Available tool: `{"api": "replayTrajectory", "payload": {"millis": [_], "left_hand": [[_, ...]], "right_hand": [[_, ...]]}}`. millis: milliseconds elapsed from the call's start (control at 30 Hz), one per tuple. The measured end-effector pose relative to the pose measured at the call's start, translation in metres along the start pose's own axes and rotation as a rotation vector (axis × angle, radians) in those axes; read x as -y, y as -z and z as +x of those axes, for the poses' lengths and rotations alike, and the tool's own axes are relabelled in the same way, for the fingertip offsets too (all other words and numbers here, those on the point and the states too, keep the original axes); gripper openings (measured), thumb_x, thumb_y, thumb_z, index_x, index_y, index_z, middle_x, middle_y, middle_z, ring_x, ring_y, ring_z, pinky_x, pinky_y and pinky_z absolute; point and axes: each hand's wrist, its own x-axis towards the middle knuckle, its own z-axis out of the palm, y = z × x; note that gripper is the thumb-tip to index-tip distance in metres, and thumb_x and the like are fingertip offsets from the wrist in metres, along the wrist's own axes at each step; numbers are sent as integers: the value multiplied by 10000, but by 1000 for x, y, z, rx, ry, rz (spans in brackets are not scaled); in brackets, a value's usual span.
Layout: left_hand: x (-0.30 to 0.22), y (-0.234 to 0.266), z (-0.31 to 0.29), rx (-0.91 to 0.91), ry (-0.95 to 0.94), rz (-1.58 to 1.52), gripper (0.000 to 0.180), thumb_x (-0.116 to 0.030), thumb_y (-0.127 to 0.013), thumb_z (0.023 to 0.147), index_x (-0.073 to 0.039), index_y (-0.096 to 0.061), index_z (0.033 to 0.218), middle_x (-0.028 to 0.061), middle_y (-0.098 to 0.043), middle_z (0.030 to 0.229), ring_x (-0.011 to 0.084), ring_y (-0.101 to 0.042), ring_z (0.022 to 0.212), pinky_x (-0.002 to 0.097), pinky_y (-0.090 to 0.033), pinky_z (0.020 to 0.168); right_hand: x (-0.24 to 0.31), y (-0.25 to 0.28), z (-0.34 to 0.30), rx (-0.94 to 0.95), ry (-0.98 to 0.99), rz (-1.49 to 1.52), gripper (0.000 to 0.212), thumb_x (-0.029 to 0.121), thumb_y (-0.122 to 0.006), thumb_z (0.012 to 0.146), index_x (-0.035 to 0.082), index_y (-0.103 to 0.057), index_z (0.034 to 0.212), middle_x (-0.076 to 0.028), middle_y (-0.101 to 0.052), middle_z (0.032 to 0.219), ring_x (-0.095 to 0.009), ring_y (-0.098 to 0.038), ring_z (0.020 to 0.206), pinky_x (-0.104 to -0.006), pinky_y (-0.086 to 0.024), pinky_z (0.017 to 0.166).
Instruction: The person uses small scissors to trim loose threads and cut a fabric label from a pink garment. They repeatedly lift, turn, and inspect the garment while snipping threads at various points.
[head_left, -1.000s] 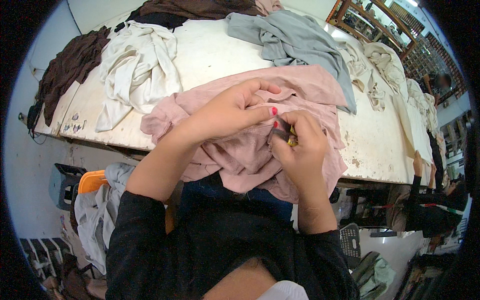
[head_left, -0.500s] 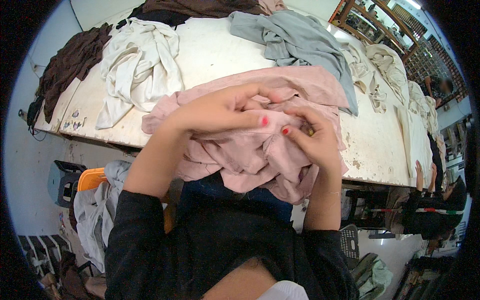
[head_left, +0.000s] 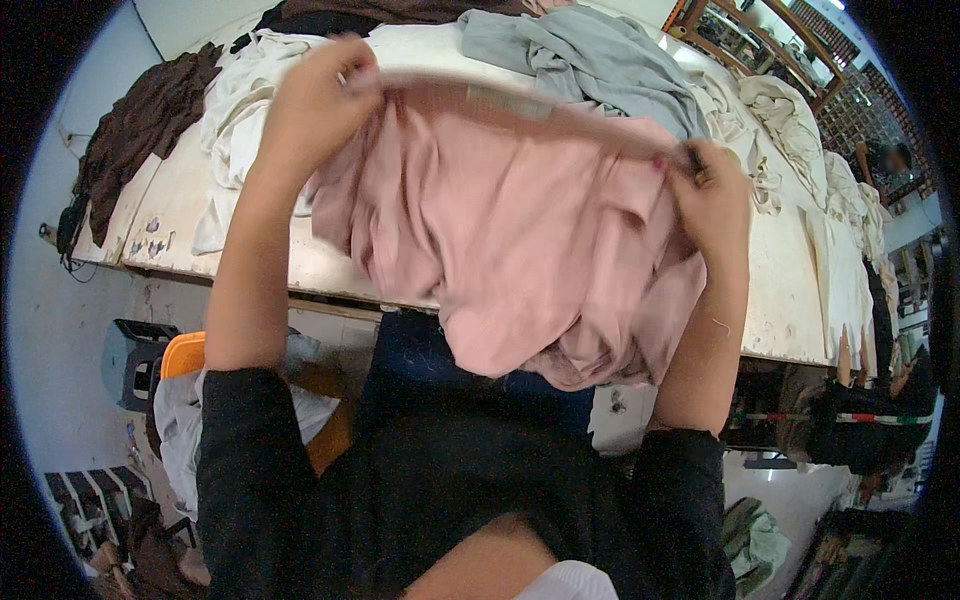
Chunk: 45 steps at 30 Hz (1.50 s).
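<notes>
A pink cloth garment (head_left: pixel 500 220) hangs spread between my two hands over the near edge of the table, its upper edge stretched and smeared by motion. My left hand (head_left: pixel 325 95), raised at the upper left, is closed on one end of that edge. Lower and to the right, my right hand (head_left: pixel 712 190) pinches the other end. The cloth falls in loose folds, with its lower part bunched above my lap. A paler patch shows along the upper edge, too blurred to make out.
On the white worktable (head_left: pixel 780 310) lie a white cloth (head_left: pixel 235 120), a brown cloth (head_left: pixel 150 135), a grey-blue cloth (head_left: pixel 580 60) and cream cloths (head_left: pixel 785 120). An orange chair (head_left: pixel 185 355) with pale cloth stands at the left. Another person's hands (head_left: pixel 853 355) show at the far right.
My hands have moved apart, the left up and left, the right outward to the right. Between them the bunched pink garment has opened out, its upper edge drawn straight.
</notes>
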Motion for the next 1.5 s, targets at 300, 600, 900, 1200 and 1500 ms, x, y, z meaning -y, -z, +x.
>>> {"api": "replayTrajectory", "payload": {"millis": [300,600,900,1200,1500], "left_hand": [[24,-13,-131,-137,-240,55,184,79,-592,595,-36,-504,709,84,-517,701,278,-523,638,355,-416,574],[14,-3,-201,389,292,-267,263,27,-564,676,-5,-602,935,150,-582,948,293,-578,907,344,-469,803],[7,-6,-163,236,190,-433,229,84,-564,736,-20,-661,914,109,-648,934,205,-628,855,272,-484,731],[27,-49,-167,488,121,-447,835,-267,-800,681,-44,-413,1388,144,-420,1433,283,-358,1346,376,-277,1099],[54,-43,-182,590,854,-799,549,-364,-627,890,36,-518,1250,138,-587,1195,213,-549,1097,310,-397,964]], "right_hand": [[-1,0,-101,110,383,-11,229,63,-659,613,85,-571,823,-94,-557,725,-286,-570,633,-365,-452,550],[-22,-24,-148,448,75,262,263,3,-616,640,34,-560,895,-110,-568,833,-308,-598,715,-377,-470,621],[30,-33,-103,-1,304,422,292,-67,-617,693,26,-641,968,-99,-634,971,-212,-620,743,-286,-482,633],[25,-83,-106,303,136,117,599,314,-834,616,61,-630,1119,-110,-631,1159,-269,-625,1024,-329,-501,860],[13,-85,-105,355,62,140,604,260,-846,610,81,-616,1140,-110,-626,1174,-278,-590,1086,-346,-465,921]]}}
